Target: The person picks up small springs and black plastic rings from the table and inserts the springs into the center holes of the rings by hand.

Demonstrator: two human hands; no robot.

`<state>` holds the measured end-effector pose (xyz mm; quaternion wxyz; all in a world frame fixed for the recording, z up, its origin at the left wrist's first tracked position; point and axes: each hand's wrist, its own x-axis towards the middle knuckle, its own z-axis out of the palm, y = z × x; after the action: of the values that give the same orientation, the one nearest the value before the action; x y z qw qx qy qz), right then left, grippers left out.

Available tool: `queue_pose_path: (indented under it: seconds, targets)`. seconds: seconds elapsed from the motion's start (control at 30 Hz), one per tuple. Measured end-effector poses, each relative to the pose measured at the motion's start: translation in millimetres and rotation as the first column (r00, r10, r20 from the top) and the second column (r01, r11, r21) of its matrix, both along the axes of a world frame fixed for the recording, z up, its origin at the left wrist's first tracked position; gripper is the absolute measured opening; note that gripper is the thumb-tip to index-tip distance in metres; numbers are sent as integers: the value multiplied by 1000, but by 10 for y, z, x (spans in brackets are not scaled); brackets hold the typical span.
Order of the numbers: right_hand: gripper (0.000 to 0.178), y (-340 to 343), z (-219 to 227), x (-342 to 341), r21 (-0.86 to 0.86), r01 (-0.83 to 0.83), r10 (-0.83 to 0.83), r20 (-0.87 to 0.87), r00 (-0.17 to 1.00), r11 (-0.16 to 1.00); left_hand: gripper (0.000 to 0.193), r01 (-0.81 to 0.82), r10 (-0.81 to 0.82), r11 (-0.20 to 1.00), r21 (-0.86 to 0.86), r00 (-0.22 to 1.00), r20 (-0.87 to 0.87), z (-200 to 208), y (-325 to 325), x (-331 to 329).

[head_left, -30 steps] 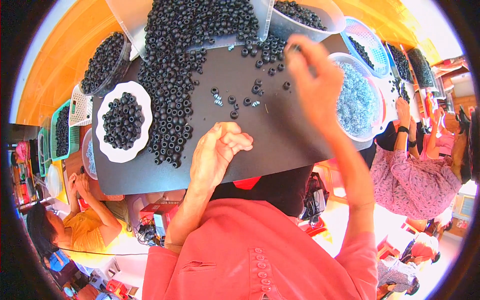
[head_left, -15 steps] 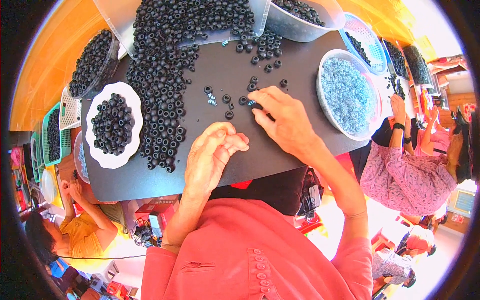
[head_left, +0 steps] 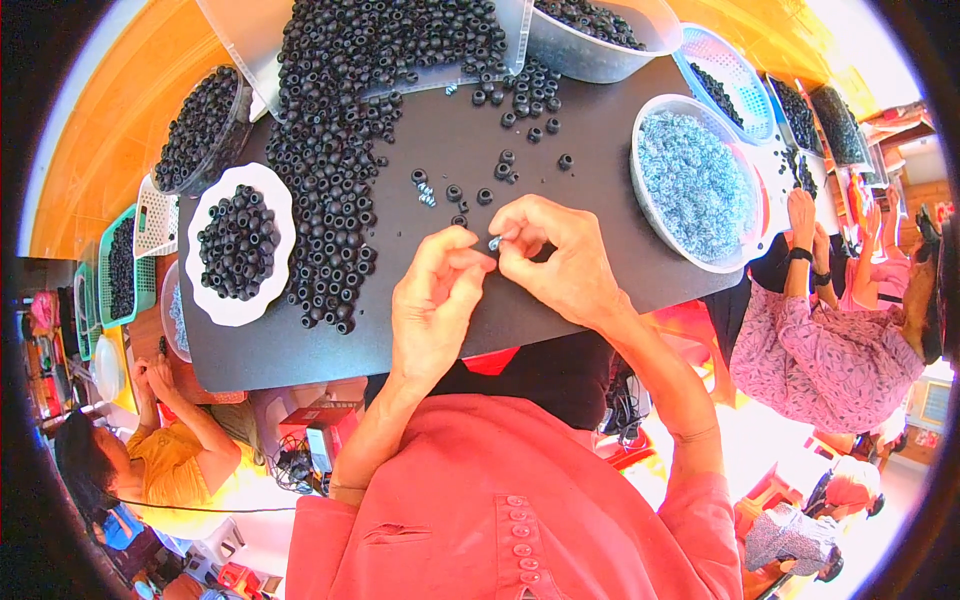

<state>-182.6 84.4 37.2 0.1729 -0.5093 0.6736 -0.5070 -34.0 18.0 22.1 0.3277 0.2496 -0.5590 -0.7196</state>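
Observation:
Over the near part of the dark table [head_left: 590, 190], my two hands are close together, fingertips nearly meeting. My right hand [head_left: 565, 270] pinches a tiny shiny metal spring [head_left: 495, 243] between thumb and forefinger. My left hand [head_left: 430, 310] has its thumb and fingers drawn together beside it; what they hold, if anything, is hidden. Just beyond the fingertips lie a few loose black ring-like pieces [head_left: 486, 196], each with a hole, and a few small coiled springs [head_left: 427, 196]. Farther left spreads a long heap of the same black pieces [head_left: 330, 230].
A white scalloped plate [head_left: 286, 240] of black pieces stands at left. On the right is a round tub [head_left: 640, 150] full of springs. A clear bin [head_left: 525, 35] spills black pieces at the far side, beside another tub [head_left: 600, 65]. Co-workers sit left [head_left: 180, 465] and right [head_left: 830, 350].
My right hand has come nearer and slightly left, from the loose black pieces to my left hand's fingertips. My left hand has shifted a little right and its fingers have drawn together.

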Motion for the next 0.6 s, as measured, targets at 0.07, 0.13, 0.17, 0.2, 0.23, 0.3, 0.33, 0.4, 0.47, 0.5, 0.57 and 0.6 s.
queue_pose_path:
  seconds: [0.07,0.13,0.17,0.2,0.23,0.3,0.33,0.4,0.47,0.5,0.57,0.6]
  targets:
    - [14,31,71,53,57,-104,88,229,969,993,27,-22,35,989,-143,995,90,-16,-24,-1]
    - [12,41,88,65,100,-128,94,289,953,987,29,21,100,849,-528,975,199,6,-48,3]
    - [10,49,78,60,112,-130,84,351,932,985,28,36,102,809,-587,975,200,-10,-76,6]
    - [9,54,72,57,122,-136,74,412,908,983,28,36,103,808,-587,974,201,5,-70,9]
    - [9,54,60,56,122,-137,75,413,908,983,26,35,114,812,-583,969,217,31,-59,13]
    - [10,53,20,55,23,-174,127,590,797,985,23,34,126,815,-578,964,235,24,-60,19]
    - [10,59,2,52,24,-175,127,591,797,984,23,24,105,867,-498,968,229,-9,-71,23]
    - [13,77,-22,45,-49,-155,155,565,811,987,22,14,85,910,-414,971,222,-19,-77,22]
    - [12,78,-32,51,-39,-153,153,491,857,987,21,17,105,878,-479,968,227,14,-75,9]
    - [12,82,-34,57,-29,-150,149,414,898,988,21,18,104,878,-477,968,228,7,-75,10]
    - [11,73,21,72,-25,-142,142,335,931,990,22,-10,144,848,-530,967,212,-11,-77,11]
    - [10,64,41,75,-24,-136,138,253,958,990,22,-11,145,848,-530,966,212,-10,-77,14]
